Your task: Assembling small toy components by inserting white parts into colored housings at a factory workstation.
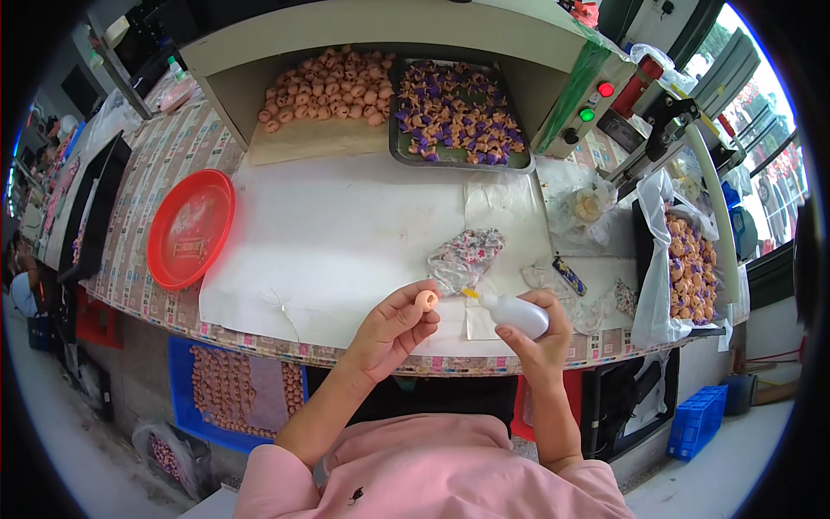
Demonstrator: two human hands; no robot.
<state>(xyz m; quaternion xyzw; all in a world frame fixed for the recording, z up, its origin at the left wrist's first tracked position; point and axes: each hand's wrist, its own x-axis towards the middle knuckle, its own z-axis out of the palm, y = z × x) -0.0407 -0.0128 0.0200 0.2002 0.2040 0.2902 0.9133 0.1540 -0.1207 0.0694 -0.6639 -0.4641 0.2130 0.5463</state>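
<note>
Between the thumb and fingers of my left hand [393, 329] is a small peach-coloured doll head [426, 300], round with a dark hole in it. My right hand [542, 333] grips a white squeeze bottle [520, 317], tilted so that its yellow nozzle [469, 293] points left toward the doll head. A gap shows between nozzle and head. Just beyond lies a crumpled flowered cloth [467, 257] on the white table covering [346, 233]. At the back are a pile of similar peach heads [333, 86] and a dark tray [406, 158] of small peach-and-purple figures.
A red round tray [226, 216] lies at the left. To the right stand a paper-lined box [654, 298] of peach-and-purple pieces and a dark blue tube [570, 275]. A cabinet panel with buttons [588, 114] rises behind. Below the table edge sits a blue crate [183, 406].
</note>
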